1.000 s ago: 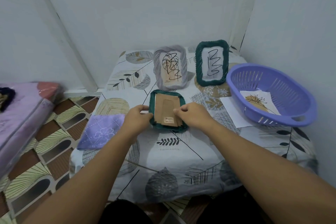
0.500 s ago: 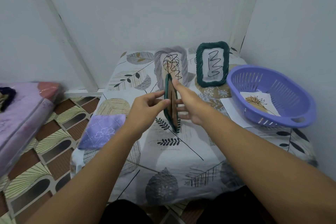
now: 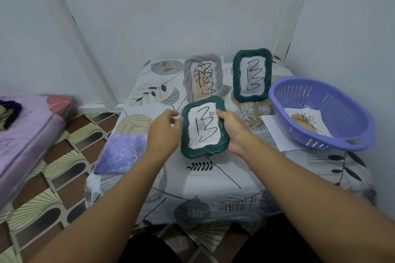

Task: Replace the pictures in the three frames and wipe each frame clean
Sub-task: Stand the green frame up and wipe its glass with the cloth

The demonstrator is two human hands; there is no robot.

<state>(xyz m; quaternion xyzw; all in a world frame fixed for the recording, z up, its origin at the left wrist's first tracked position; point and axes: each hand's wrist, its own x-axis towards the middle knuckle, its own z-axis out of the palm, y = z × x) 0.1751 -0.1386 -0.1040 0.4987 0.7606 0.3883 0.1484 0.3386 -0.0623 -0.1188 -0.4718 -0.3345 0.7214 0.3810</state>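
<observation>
Holding green frame [image 3: 203, 127] face-up, both hands gripping, over leaf-print table [image 3: 213, 177]; white corner walls [image 3: 192, 6], tiled floor [image 3: 53, 177].

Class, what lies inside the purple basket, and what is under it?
Inside the purple basket lies a leaf drawing. A white sheet pokes out underneath; the rest is covered.

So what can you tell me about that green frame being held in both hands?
The green frame is a rounded rectangle with a dark teal, ridged border that looks woven or rope-like. It shows its front, which holds white paper with a black zigzag squiggle and a faint pale motif. It is tilted back toward the camera over the patterned tablecloth. The right hand grips its right edge with the thumb on the front; the left hand is at its left edge.
</observation>
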